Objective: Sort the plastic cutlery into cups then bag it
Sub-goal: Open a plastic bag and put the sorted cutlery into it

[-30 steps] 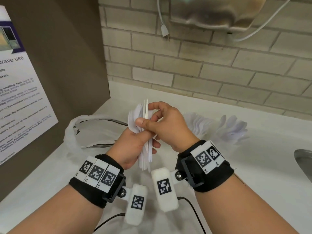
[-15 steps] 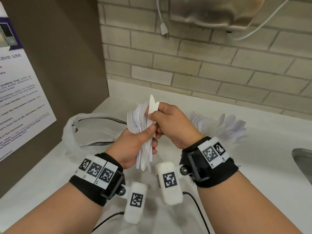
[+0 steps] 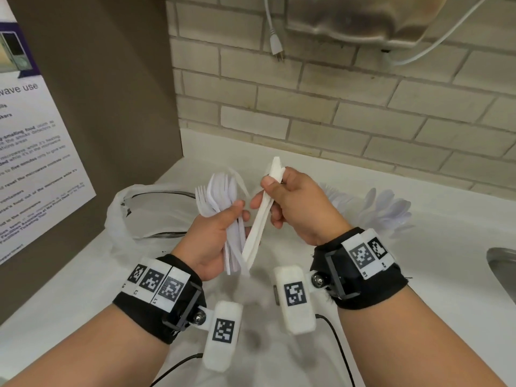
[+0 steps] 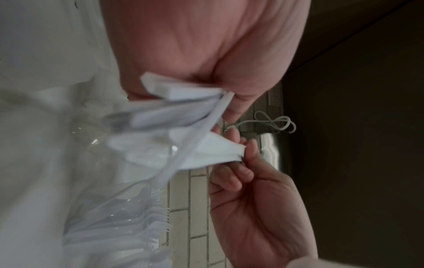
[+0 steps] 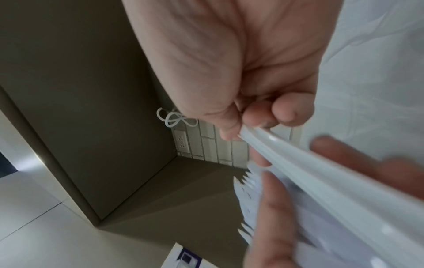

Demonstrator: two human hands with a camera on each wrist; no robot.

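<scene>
your right hand (image 3: pixel 296 208) pinches a small stack of white knives (image 3: pixel 261 219) between thumb and curled fingers, gripping near the upper end; the stack's long axis runs steeply, top tilted away from you, lower end angled down toward your left wrist. your left hand (image 3: pixel 215 236) is clenched around a bundle of forks (image 3: pixel 220 199), tines up, just left of the knives and nearly touching them at the lower end. the knives lie wholly within the right hand, so the right hand is the one placed to carry them off. beyond it, more sorted cutlery (image 3: pixel 382 210) stands on the white counter (image 3: pixel 446 275); the open plastic bag (image 3: pixel 122 216) lies to the left. compared with half a second ago, the knives are drawn clear of the fork bundle and the two hands have parted.
</scene>
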